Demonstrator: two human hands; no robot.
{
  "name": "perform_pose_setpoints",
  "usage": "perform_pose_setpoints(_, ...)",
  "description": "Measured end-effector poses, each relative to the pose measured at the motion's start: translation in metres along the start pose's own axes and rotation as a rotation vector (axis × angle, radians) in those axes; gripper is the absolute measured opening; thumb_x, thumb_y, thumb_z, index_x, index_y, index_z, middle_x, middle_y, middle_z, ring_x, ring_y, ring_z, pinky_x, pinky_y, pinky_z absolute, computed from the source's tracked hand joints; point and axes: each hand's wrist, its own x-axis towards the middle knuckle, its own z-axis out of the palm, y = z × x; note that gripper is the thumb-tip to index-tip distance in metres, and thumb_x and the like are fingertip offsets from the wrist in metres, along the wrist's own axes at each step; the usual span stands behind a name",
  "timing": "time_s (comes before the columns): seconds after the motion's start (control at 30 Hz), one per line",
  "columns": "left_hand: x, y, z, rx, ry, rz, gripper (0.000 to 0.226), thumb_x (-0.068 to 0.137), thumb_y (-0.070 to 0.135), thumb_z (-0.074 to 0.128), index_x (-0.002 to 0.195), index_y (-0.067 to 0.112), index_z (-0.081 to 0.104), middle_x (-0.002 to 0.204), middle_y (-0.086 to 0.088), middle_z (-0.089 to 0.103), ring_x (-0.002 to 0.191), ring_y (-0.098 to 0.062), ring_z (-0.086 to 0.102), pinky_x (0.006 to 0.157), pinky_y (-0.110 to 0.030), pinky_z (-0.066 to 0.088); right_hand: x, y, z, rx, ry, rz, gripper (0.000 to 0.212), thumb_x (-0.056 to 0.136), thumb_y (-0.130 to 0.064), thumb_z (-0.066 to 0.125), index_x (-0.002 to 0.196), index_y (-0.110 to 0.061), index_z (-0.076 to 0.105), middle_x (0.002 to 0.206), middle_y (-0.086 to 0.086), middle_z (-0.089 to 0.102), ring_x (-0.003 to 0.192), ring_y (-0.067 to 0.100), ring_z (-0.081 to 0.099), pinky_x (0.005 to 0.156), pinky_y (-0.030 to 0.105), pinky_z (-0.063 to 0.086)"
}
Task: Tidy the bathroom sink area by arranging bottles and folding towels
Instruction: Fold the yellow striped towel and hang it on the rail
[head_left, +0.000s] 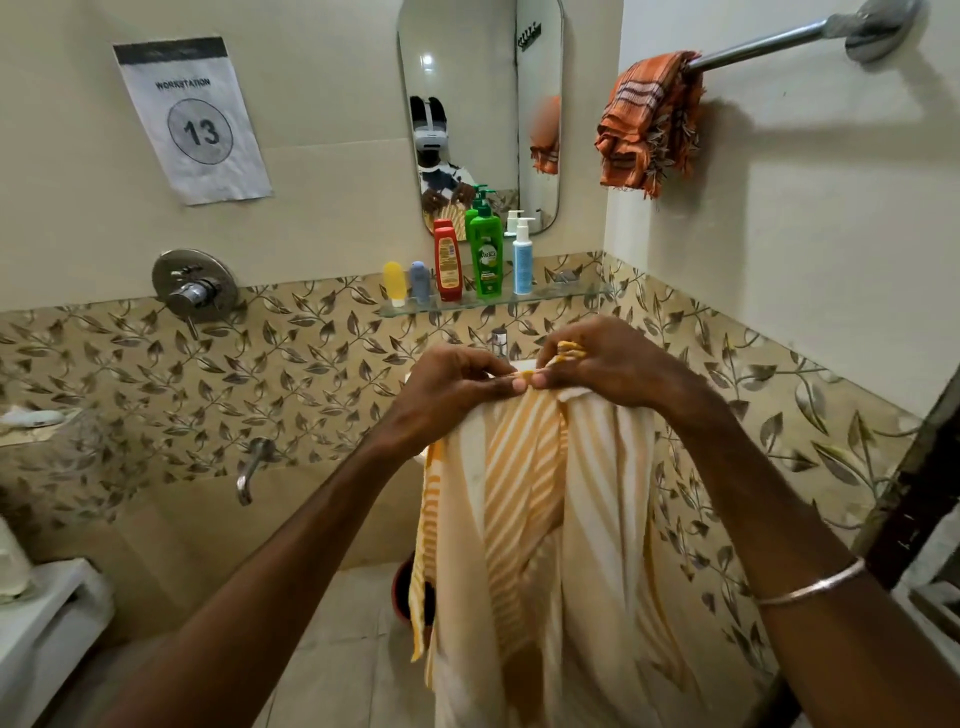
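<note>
Currently: cream-and-yellow striped cotton towel (524, 499) hangs full length before you, top edge gathered so halves align for folding. Your left hand (457, 382) and right hand (602, 366) each pinch that edge, fingertips meeting. Five plastic bottles (462, 267) lined on glass shelf (561, 296).

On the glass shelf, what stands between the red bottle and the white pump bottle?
The green pump bottle, upright between the red bottle and white pump bottle, seen in the head view.

Both forearms are bare — no sleeves in view — and a thin silver bangle (810, 584) circles the right wrist.
</note>
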Motion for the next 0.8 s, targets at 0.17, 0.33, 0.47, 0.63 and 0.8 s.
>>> perform_pose_setpoints(0.17,-0.013,-0.016,-0.005,-0.008,0.057,-0.078,0.018,0.085,0.025,0.075,0.097,0.012,0.076,0.096,-0.003,0.074,0.085,-0.018,0.071,0.079,-0.037,0.059,0.001,0.013,-0.014,-0.111,0.224,0.096,0.016,0.083,-0.041,0.076,0.091,-0.027,0.073,0.094,-0.007,0.069,0.094,0.018,0.062,0.088,0.039,0.049)
perform_pose_setpoints(0.33,-0.017,-0.016,-0.008,0.013,0.032,-0.055,0.017,0.090,0.020,0.069,0.103,0.011,0.075,0.100,-0.003,0.074,0.091,-0.015,0.070,0.086,-0.034,0.058,0.000,0.019,-0.006,-0.035,0.164,0.148,0.024,0.085,-0.036,0.075,0.107,-0.028,0.071,0.120,-0.003,0.066,0.103,0.018,0.059,0.083,0.032,0.048)
perform_pose_setpoints(0.47,-0.008,-0.005,-0.007,0.105,0.003,0.019,0.015,0.090,0.019,0.069,0.104,0.014,0.075,0.100,0.000,0.074,0.089,-0.009,0.070,0.082,-0.029,0.059,-0.004,-0.003,0.021,0.190,-0.133,0.061,0.037,0.086,-0.027,0.075,0.121,-0.032,0.066,0.110,-0.016,0.059,0.092,0.005,0.062,0.069,0.015,0.046)
perform_pose_setpoints(0.63,-0.012,-0.004,-0.007,0.226,-0.026,0.074,0.018,0.088,0.013,0.071,0.106,0.012,0.073,0.095,0.004,0.072,0.081,-0.005,0.068,0.075,-0.017,0.056,-0.001,-0.001,0.026,0.054,-0.027,0.051,0.008,0.088,-0.035,0.072,0.087,-0.034,0.065,0.093,-0.011,0.062,0.088,0.006,0.056,0.073,0.030,0.042)
perform_pose_setpoints(0.8,-0.022,-0.029,-0.008,0.755,0.013,0.132,0.002,0.082,0.010,0.072,0.083,0.009,0.074,0.075,-0.005,0.072,0.061,-0.017,0.065,0.062,-0.032,0.059,-0.002,0.010,0.015,0.048,0.134,0.091,0.008,0.088,-0.034,0.072,0.090,-0.027,0.071,0.086,-0.013,0.064,0.083,0.007,0.059,0.077,0.032,0.044)
